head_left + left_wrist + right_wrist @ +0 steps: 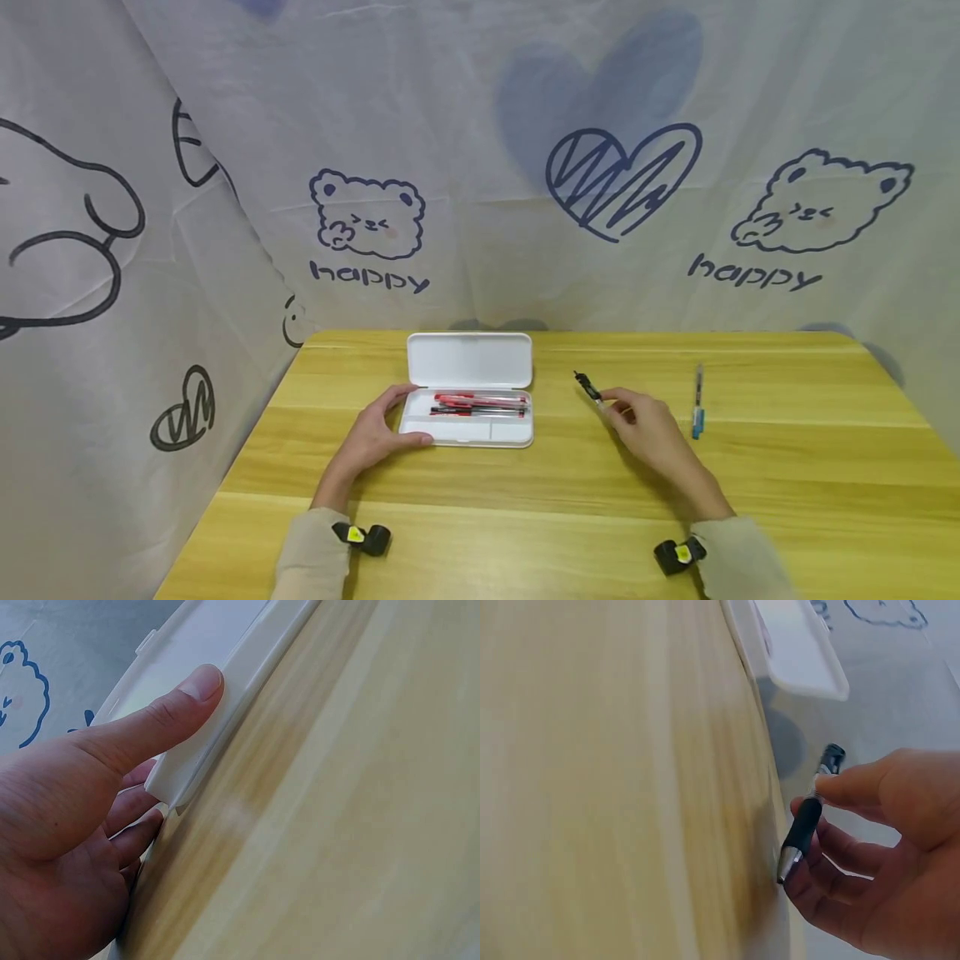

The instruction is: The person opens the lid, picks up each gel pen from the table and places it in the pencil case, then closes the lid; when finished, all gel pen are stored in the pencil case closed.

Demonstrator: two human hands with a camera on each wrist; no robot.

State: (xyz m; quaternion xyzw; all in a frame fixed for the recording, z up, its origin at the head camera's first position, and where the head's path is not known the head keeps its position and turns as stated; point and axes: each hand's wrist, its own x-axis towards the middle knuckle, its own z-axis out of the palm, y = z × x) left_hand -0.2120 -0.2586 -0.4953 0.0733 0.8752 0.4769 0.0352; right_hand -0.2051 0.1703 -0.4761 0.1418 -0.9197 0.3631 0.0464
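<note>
A white pencil case lies on the table with its lid raised at the back. Several red and black pens rest in its rear compartment. My left hand grips the case's left end, its thumb over the front rim and its fingers along the side. To the right of the case, my right hand pinches a ballpoint pen between thumb and fingers, held above the table. This pen has a black rubber grip, a silver tip and a dark top end.
A clear pen with a blue cap lies on the wooden table, right of my right hand. A pale cloth with hearts and bear drawings hangs behind the table and along its left side.
</note>
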